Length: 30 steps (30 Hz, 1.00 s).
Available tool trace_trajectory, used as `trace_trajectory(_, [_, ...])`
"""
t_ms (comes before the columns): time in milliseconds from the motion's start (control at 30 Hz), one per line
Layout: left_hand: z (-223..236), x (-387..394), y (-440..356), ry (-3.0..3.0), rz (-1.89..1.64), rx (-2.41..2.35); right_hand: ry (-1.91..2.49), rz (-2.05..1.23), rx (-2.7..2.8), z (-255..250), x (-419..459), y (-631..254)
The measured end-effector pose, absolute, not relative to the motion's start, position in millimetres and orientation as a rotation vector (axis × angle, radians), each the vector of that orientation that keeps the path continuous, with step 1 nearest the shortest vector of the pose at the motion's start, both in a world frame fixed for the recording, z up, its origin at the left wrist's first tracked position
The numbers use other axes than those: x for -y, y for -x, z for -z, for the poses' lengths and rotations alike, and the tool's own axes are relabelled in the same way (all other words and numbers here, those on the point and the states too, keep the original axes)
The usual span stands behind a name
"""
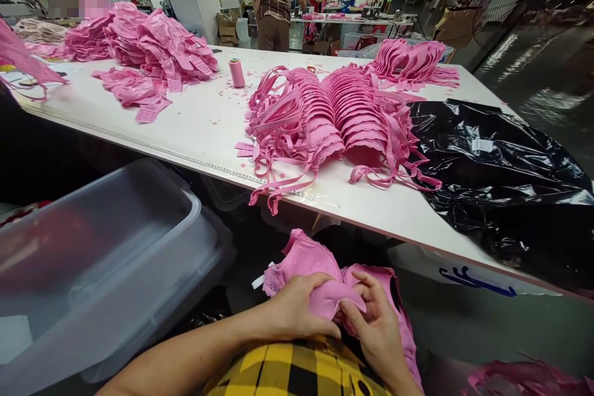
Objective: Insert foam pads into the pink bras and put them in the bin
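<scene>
A pink bra (315, 253) lies over my lap, its two cups towards the table and a white tag at its left side. My left hand (301, 309) is closed around a smooth pink cup-shaped piece (331, 298) at the bra's near side; whether this is a separate pad or part of the cup I cannot tell. The thumb and fingers of my right hand (375, 315) pinch the same piece at its right end. Part of the bra hangs down to the right, behind my right wrist.
Nested pink bras (320, 114) are stacked on the white table (199, 130), with another stack (408, 62) behind. A pink thread spool (236, 73) and a pink garment heap (153, 43) stand left. Black plastic (505, 167) covers the right. A clear bin (106, 266) is at lower left.
</scene>
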<state>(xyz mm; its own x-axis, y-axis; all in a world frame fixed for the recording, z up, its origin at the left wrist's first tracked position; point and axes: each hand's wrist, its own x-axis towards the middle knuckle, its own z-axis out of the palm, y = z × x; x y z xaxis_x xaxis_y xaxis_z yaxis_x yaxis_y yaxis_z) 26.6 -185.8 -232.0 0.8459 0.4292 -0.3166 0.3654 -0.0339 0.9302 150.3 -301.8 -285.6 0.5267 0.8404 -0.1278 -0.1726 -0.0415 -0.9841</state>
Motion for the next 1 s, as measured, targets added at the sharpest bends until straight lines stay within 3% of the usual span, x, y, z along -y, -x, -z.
trace_trajectory(233, [258,187,-18,-1.214,0.071,-0.779,1.429,-1.331,0.755,281,304,-153])
trace_trajectory(433, [275,194,-12,-1.049,-0.043,-0.698,1.336,-1.363,0.555,302,306,-145])
trace_trajectory(700, [283,193,-3,-2.134,-0.612,-0.229,1.193,-1.44,0.135,308,295,-137])
trace_trajectory(1000, [280,189,4,-2.884,-0.801,-0.127,1.139,-1.482,-0.063,298,287,-130])
